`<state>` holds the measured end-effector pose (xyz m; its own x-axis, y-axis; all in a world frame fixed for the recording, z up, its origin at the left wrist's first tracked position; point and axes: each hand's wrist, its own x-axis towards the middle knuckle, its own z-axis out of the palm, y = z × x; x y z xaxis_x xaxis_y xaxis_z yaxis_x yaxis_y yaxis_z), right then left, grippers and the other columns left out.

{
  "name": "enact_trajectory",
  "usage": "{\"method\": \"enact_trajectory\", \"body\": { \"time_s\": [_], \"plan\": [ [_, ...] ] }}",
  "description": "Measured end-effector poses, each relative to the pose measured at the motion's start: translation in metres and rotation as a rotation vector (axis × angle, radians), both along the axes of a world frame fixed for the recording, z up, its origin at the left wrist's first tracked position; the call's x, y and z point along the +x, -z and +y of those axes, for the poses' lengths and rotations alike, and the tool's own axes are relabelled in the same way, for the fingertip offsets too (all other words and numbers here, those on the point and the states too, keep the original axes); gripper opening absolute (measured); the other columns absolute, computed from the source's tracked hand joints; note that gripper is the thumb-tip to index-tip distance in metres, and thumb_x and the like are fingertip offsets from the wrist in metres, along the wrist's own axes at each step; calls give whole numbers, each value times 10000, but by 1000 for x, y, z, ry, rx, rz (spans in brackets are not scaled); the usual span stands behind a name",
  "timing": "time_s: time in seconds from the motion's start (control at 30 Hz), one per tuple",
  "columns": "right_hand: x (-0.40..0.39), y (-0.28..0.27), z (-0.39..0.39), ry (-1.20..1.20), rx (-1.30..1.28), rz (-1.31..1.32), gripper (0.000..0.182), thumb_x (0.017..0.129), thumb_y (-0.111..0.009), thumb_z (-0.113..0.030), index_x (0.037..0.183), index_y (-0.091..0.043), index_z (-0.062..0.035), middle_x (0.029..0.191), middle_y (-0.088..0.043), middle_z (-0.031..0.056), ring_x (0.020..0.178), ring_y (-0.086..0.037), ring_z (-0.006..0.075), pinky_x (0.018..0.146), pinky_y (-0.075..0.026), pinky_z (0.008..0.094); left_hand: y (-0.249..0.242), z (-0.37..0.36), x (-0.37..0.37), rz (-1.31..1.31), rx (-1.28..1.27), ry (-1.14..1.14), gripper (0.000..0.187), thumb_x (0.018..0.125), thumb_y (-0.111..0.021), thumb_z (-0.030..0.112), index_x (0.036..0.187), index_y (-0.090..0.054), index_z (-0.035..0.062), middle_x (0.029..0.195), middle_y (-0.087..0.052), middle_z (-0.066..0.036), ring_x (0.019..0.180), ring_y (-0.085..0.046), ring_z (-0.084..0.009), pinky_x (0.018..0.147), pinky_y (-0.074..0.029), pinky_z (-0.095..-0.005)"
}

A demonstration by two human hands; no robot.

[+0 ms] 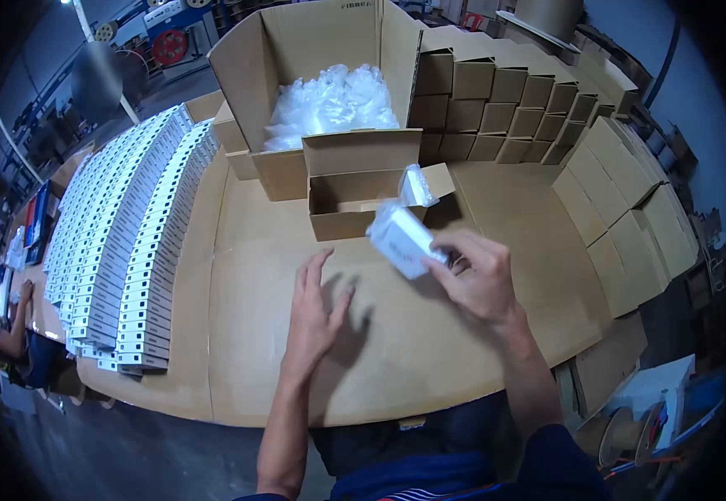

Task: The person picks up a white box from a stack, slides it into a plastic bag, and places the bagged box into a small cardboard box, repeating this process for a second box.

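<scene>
Between the fingers and thumb of my right hand (480, 271) is a white box in a clear plastic bag (403, 242), tilted above the table in front of the open carton. My left hand (313, 313) holds nothing, its fingers spread over the tabletop. Beyond both hands, an open cardboard carton (346, 227) stands with its back flap raised and its right flap folded out. Another plastic-wrapped white piece (416, 185) leans at the carton's right end. The rest of the carton's inside is partly in shadow.
A large cardboard box (284, 177) full of clear plastic bags (334, 100) stands at the back. Long rows of white boxes (146, 292) line the left side. Stacked brown cartons (496, 83) fill the back right and right edge. Another person (4, 330) sits far left.
</scene>
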<state>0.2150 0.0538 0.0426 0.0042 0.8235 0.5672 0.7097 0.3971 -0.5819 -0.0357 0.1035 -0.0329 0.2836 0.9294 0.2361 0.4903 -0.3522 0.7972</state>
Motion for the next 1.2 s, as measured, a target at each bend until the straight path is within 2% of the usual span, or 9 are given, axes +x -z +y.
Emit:
{"method": "enact_trajectory", "body": {
  "time_s": [0.07,0.27,0.3,0.4,0.43,0.57,0.83,0.93,1.2],
  "plan": [
    [-1,2,23,129,209,28,187,813,-806,-13,960,-694,16,850,-692,113,648,-679,159,516,-530,263,7,19,0,113,147,-28,680,938,-696,159,1549,-397,173,1456,-445,-226,1293,-507,-433,1083,-452,-504],
    [-9,17,92,292,364,87,186,860,-775,-20,998,-664,36,889,-683,117,663,-690,198,492,-539,292,6,59,9,402,191,-97,812,935,-699,163,1620,-271,246,1459,-408,-258,1218,-539,-483,1019,-500,-524],
    [-6,22,98,316,252,57,189,865,-765,-41,1009,-662,26,902,-686,144,697,-697,279,563,-568,361,14,64,10,428,244,-106,833,924,-708,159,1622,-259,231,1459,-404,-264,1181,-557,-488,994,-513,-530],
    [-1,47,118,338,291,-81,234,821,-795,-31,1028,-696,11,879,-695,130,600,-624,176,543,-519,307,24,69,12,485,334,-146,862,878,-752,190,1609,-297,228,1435,-438,-237,1102,-592,-435,830,-594,-486],
    [-2,50,118,359,222,-84,229,818,-783,-43,1025,-698,6,905,-703,162,652,-672,256,609,-531,369,24,69,13,462,318,-138,854,875,-757,203,1604,-311,198,1430,-446,-231,1103,-594,-427,796,-603,-486],
    [-4,44,124,459,91,-212,202,820,-776,-93,961,-680,15,913,-705,183,786,-696,357,695,-534,441,12,64,18,521,204,-126,816,900,-734,190,1598,-315,147,1447,-434,-242,1154,-584,-445,900,-582,-503],
    [8,38,130,361,50,-181,189,818,-756,-89,951,-662,6,905,-695,191,813,-684,370,728,-532,449,12,64,28,511,166,-148,806,920,-726,253,1588,-312,73,1438,-455,-257,1158,-592,-437,868,-596,-491],
    [10,45,135,395,37,-233,180,844,-743,-96,961,-643,-4,934,-689,184,860,-677,408,726,-525,491,8,66,32,535,123,-157,811,918,-727,265,1585,-311,63,1460,-439,-270,1168,-590,-440,867,-598,-486],
    [-1,78,147,520,143,-307,159,821,-756,-58,908,-633,-7,897,-662,175,844,-663,375,809,-488,490,4,59,37,587,154,-162,833,910,-733,280,1565,-306,-6,1495,-403,-291,1141,-604,-434,856,-601,-471]
  ]
}}
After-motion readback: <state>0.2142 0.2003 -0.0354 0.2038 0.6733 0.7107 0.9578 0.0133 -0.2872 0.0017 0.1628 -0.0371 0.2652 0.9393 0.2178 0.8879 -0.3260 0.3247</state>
